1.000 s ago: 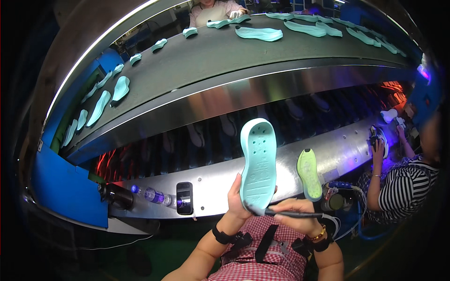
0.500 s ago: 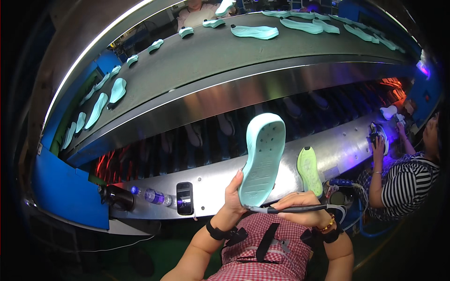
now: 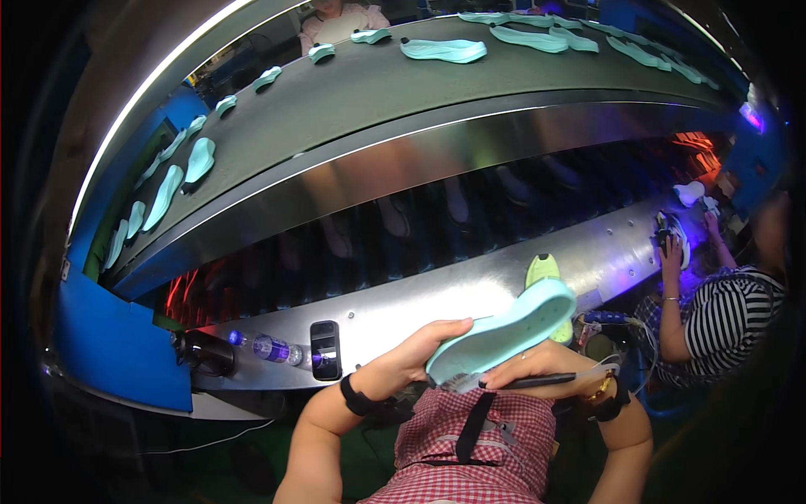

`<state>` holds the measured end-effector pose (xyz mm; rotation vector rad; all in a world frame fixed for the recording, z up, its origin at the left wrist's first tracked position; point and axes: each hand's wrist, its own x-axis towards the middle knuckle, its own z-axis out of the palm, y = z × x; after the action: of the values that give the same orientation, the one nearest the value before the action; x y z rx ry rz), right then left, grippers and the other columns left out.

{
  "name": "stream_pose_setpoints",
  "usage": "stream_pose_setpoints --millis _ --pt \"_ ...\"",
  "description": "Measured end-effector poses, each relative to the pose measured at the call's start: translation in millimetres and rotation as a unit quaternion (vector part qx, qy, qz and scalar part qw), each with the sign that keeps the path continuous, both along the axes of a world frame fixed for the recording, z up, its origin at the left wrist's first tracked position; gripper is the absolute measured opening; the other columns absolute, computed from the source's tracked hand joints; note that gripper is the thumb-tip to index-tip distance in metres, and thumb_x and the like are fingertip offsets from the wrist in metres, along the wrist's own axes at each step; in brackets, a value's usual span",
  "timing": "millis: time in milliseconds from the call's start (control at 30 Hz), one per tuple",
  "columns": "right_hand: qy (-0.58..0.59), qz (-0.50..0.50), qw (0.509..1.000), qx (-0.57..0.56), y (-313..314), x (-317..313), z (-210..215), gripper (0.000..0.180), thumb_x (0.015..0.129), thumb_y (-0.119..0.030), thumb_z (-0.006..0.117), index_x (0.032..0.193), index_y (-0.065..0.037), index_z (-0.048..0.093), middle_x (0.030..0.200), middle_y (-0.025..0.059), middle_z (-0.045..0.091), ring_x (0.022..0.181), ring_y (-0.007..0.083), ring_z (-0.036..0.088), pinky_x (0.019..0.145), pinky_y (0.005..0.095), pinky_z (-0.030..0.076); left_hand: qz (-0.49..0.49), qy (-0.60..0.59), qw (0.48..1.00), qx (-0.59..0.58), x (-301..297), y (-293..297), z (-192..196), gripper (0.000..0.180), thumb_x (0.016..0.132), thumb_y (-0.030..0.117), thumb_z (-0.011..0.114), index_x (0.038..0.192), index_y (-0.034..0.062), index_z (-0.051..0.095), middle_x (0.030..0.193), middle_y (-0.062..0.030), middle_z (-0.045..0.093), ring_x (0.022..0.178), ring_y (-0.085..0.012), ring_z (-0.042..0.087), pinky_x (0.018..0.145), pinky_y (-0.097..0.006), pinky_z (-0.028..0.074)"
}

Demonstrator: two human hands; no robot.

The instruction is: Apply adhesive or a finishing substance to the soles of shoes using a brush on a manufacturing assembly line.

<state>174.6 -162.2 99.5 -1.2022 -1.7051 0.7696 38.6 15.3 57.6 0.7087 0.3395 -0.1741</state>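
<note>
A pale mint shoe sole [image 3: 508, 326] is tilted sideways in front of me, its hollow side toward my body. My left hand [image 3: 424, 347] grips its near left end, thumb along the upper edge. In my right hand [image 3: 537, 363] is a brush with a black handle [image 3: 541, 381], a thin tube running from its rear end. The brush's bristles [image 3: 460, 384] are at the sole's lower left end; whether they touch is hard to tell. Partly hidden behind the held sole, a yellow-green sole [image 3: 541, 267] lies on the metal ledge.
Mint soles [image 3: 443, 50] ride on a dark conveyor belt [image 3: 353, 97] beyond the metal ledge [image 3: 403, 311]. A phone [image 3: 325, 350], a water bottle [image 3: 277, 349] and a dark flask [image 3: 204, 353] stand left. At right a co-worker in a striped sleeve [image 3: 729, 315] handles a shoe; another person [image 3: 340, 21] is across the belt.
The mint sole has gone from upright to tilted low and rightward, now covering part of the yellow-green sole. Both hands have turned with it. The person across the belt no longer shows a raised sole.
</note>
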Motion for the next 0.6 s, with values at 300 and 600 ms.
stream_pose_setpoints --millis 300,600 --pt "-0.189 0.061 0.978 -0.068 -9.3 11.0 5.1 0.024 0.073 -0.005 0.059 0.097 -0.007 0.063 0.1 0.0086 0.063 0.094 0.0246 0.061 0.078 0.0302 0.049 -0.102 0.067 0.988 0.1 -5.2 5.1 10.7 0.045 0.089 0.03 0.049 0.121 -0.0027 0.047 0.11 -0.0176 0.056 0.09 -0.0195 0.06 0.071 -0.027 0.052" --pt "-0.264 0.042 0.945 -0.186 -23.3 19.9 36.0 0.025 0.078 -0.007 0.053 0.101 -0.009 0.06 0.102 0.0107 0.062 0.093 0.0262 0.059 0.08 0.0327 0.048 -0.065 0.091 0.986 0.123 -14.5 9.5 12.9 0.049 0.087 0.033 0.053 0.118 -0.005 0.048 0.105 -0.0157 0.058 0.087 -0.0165 0.06 0.071 -0.026 0.052"
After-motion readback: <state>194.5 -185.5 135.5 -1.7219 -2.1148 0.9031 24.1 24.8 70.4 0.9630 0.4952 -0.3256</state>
